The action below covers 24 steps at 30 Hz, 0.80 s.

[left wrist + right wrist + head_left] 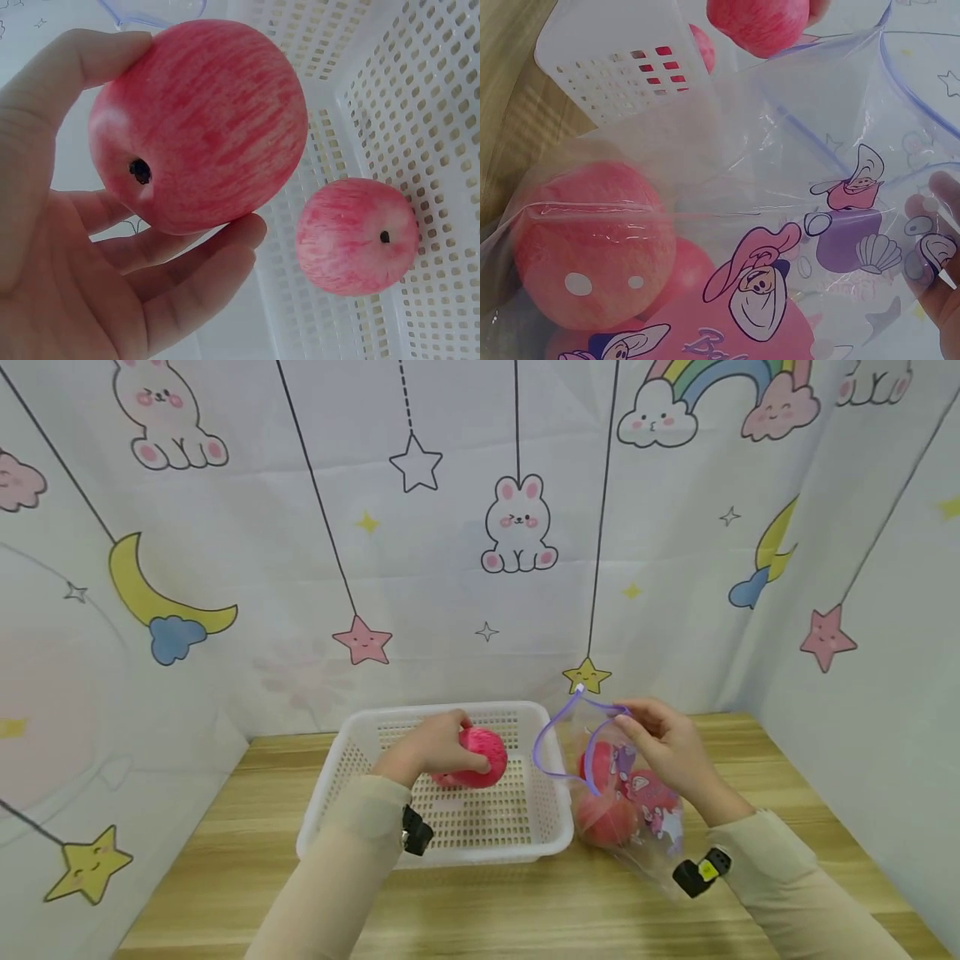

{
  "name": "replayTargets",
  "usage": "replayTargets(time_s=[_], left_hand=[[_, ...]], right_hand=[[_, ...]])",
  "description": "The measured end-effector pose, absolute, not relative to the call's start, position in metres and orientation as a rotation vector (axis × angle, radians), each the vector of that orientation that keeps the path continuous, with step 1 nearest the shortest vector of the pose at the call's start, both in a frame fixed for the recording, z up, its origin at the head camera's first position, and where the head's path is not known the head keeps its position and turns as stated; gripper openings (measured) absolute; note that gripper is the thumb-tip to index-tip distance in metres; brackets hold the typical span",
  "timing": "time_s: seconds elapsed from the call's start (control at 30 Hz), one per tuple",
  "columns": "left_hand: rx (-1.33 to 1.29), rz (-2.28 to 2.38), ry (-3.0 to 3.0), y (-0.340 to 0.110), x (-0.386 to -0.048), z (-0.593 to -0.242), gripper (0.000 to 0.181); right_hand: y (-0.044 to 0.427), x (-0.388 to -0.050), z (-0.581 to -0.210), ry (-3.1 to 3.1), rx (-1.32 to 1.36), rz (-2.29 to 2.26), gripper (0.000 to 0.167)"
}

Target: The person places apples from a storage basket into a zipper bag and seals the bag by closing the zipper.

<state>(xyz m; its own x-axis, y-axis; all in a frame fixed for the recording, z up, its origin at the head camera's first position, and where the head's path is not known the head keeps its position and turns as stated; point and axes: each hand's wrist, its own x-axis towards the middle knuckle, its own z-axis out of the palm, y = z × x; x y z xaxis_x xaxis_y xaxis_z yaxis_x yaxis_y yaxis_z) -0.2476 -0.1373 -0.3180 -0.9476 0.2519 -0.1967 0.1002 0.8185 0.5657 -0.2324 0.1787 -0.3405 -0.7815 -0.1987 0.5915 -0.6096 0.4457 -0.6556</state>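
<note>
My left hand (429, 746) grips a red apple (486, 758) above the white plastic basket (427, 858). In the left wrist view, thumb and fingers curve round this apple (206, 124), its dark stem hollow facing the camera. A second apple (358, 237) lies in the basket. On the right, my right hand (671, 756) pinches the rim of a clear zip bag (663, 831) printed with cartoon figures. The bag's purple zip edge (550, 731) gapes towards the basket. Several red apples (592, 251) sit inside the bag, partly covered by its print.
Basket and bag stand side by side on a wood-grain table (247, 877); the bag lies close to the basket's right wall. A white cloth (450, 593) with printed rabbits, stars and moons hangs behind and at both sides.
</note>
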Motion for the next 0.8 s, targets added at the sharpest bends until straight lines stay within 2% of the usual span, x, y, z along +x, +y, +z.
replayTargets(time_s=[0.2,0.33,0.8], left_hand=[[0.324,0.816,2.768,-0.130,-0.248,-0.317,0.066],[0.368,0.785,2.810,-0.127,-0.249,-0.315,0.064],[0.443,0.823,2.835,-0.118,-0.248,-0.314,0.062]], right_hand=[[0.175,-0.225,-0.330,-2.272,0.682,1.270,0.020],[0.181,-0.233,-0.340,-2.278,0.683,1.283,0.022],[0.181,-0.233,-0.340,-2.295,0.666,1.290,0.024]])
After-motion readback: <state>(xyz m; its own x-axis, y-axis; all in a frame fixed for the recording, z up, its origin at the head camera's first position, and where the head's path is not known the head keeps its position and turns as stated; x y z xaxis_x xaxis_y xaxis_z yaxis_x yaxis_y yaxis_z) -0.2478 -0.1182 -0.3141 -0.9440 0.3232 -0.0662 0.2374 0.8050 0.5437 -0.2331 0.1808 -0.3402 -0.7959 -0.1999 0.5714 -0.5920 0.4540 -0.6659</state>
